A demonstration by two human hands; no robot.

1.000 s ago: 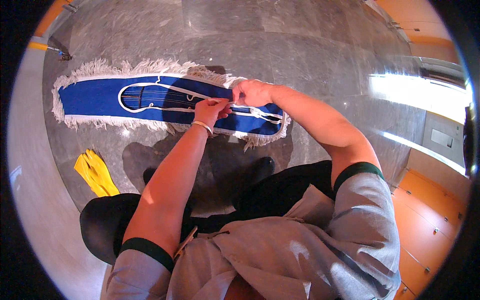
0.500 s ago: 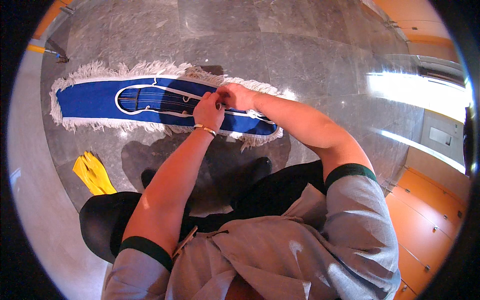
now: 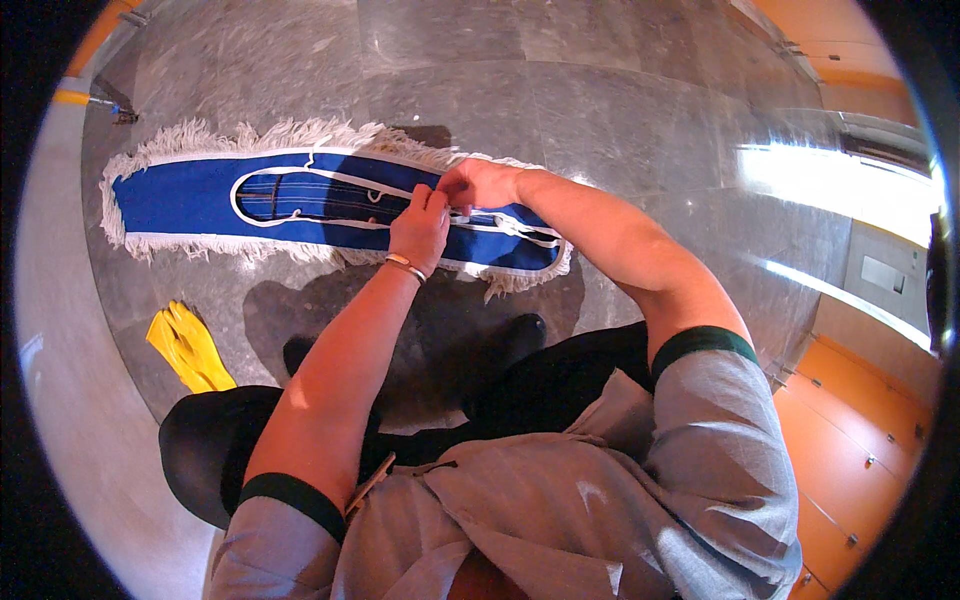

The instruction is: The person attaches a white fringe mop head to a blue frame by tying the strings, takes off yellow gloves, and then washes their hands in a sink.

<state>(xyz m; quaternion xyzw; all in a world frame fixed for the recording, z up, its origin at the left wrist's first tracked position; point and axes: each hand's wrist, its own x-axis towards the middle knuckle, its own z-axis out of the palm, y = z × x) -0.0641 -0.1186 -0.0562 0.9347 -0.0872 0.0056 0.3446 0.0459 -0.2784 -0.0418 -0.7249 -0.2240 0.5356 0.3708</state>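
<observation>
Floor (image 3: 640, 120): grey, stone-look tiles. Orange panels (image 3: 850, 455): R edge of view, w/ small fittings. Mop cover (image 3: 165, 200): blue, off-white fringe; flat on floor in front of person, lengthwise L–R, w/ long white-edged opening. Yellow glove(s) (image 3: 190, 350): on floor nr person's L leg, apart from mop cover. R hand (image 3: 485, 185): above R half of opening. L hand (image 3: 420, 232): same spot, nr side. Grip, both: fingers drawn in, tips close tog.; can't tell what's pinched, if anything. White ties (image 3: 515, 227): bunched, just R of hands. Bracelet (image 3: 405, 265): L wrist.
</observation>
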